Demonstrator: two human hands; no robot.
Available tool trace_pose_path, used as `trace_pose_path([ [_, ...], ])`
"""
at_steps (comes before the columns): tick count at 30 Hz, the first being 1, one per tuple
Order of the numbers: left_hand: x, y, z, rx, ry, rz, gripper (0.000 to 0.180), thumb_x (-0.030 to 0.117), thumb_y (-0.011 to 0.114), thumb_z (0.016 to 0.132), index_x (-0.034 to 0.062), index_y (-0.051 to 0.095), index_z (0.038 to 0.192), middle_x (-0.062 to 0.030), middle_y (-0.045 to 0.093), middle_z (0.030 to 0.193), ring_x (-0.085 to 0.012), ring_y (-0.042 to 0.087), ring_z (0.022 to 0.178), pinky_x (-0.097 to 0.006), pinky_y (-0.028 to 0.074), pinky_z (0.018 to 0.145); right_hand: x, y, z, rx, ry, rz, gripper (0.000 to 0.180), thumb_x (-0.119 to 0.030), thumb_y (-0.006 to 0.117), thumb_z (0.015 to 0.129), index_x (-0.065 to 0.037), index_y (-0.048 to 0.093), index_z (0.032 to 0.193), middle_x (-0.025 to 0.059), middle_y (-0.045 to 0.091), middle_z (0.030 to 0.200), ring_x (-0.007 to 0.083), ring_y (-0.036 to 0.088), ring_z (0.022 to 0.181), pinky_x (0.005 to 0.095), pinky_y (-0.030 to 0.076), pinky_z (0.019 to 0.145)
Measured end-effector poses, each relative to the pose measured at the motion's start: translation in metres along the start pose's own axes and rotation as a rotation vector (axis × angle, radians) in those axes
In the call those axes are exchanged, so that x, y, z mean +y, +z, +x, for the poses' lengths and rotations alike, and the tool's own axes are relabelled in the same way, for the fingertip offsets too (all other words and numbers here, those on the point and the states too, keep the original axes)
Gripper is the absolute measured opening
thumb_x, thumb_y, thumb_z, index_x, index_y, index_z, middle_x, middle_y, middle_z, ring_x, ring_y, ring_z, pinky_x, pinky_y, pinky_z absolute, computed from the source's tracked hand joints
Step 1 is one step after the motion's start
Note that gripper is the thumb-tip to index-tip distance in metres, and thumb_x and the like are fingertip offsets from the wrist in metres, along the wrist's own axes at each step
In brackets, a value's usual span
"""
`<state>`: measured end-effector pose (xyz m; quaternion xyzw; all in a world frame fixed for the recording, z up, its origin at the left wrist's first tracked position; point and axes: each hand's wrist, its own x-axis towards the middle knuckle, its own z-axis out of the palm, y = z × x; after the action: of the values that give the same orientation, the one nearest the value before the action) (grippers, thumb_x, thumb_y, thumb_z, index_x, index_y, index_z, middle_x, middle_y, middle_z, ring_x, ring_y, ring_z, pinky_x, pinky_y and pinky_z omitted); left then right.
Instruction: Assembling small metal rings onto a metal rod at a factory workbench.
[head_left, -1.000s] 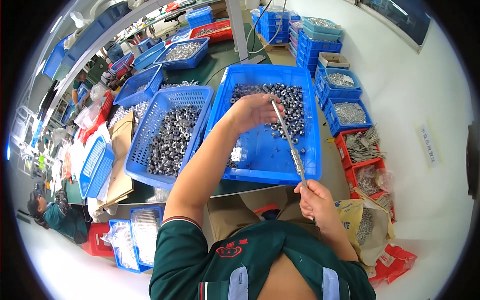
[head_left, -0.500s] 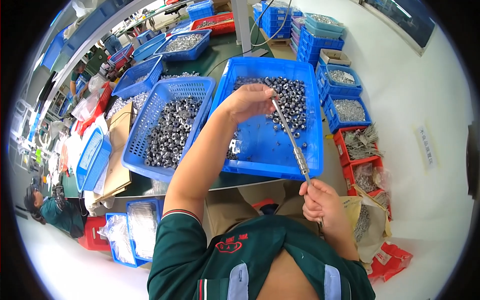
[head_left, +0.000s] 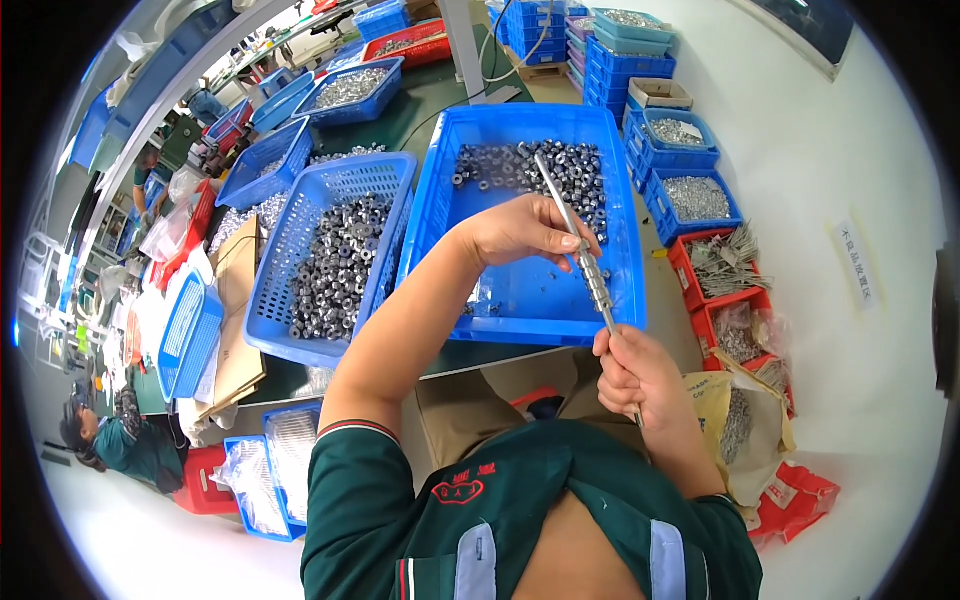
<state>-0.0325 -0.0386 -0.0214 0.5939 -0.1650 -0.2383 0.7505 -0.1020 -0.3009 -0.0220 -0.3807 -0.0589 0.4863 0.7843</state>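
My right hand [head_left: 640,380] is closed round the lower end of a slim metal rod [head_left: 556,190], which slants up and to the left. Several small metal nuts [head_left: 597,287] sit in a row on the rod, just above that hand. My left hand [head_left: 530,230] pinches the rod at the top of this row, with finger and thumb on a nut there; the fingers partly hide it. Under both hands is a blue tray [head_left: 420,235], with loose dark and silver nuts [head_left: 575,175] heaped at its far side.
Left of the tray, a blue perforated basket [head_left: 265,300] holds many more nuts. Cardboard sheets [head_left: 238,330] and a smaller blue basket [head_left: 190,335] lie farther left. Stacked blue crates [head_left: 695,200] and red bins [head_left: 735,265] line the right wall. A person [head_left: 130,440] is at far left.
My left hand has slid down the rod from its upper tip to the row of nuts, leaving the tip bare. My right hand keeps its hold on the lower end.
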Motion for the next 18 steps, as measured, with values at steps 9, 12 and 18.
trace_pose_path([
  [9, 0.011, -0.021, -0.003, 0.265, -0.050, 0.159, 0.036, 0.026, 0.060, 0.088, 0.0026, 0.058, 0.116, -0.0077, 0.064, 0.105, -0.0145, 0.063, 0.087, -0.029, 0.051, 0.076, -0.001, -0.002, 0.000, 0.115, -0.024, -0.061, 0.019, -0.022, 0.045, 0.096, -0.004, 0.050, 0.092, -0.0052, 0.030, 0.051, 0.0030, 0.024, 0.038, 0.0200, 0.020, 0.037],
  [12, -0.007, -0.055, -0.005, 0.787, -0.073, 0.478, 0.027, 0.020, 0.064, 0.084, 0.0039, 0.064, 0.105, -0.0062, 0.067, 0.095, -0.0151, 0.063, 0.082, -0.029, 0.050, 0.072, 0.001, -0.001, -0.003, 0.147, -0.034, -0.095, 0.019, -0.022, 0.045, 0.096, -0.003, 0.049, 0.091, -0.0052, 0.030, 0.051, 0.0031, 0.024, 0.038, 0.0200, 0.020, 0.037],
  [18, -0.044, -0.062, 0.016, 0.696, -0.187, 1.300, 0.022, 0.018, 0.070, 0.070, 0.0108, 0.067, 0.091, -0.0106, 0.066, 0.084, -0.0277, 0.063, 0.081, -0.037, 0.049, 0.074, 0.000, -0.007, -0.010, 0.163, -0.046, -0.130, 0.019, -0.022, 0.045, 0.096, -0.003, 0.049, 0.091, -0.0049, 0.030, 0.051, 0.0032, 0.025, 0.038, 0.0202, 0.021, 0.037],
])
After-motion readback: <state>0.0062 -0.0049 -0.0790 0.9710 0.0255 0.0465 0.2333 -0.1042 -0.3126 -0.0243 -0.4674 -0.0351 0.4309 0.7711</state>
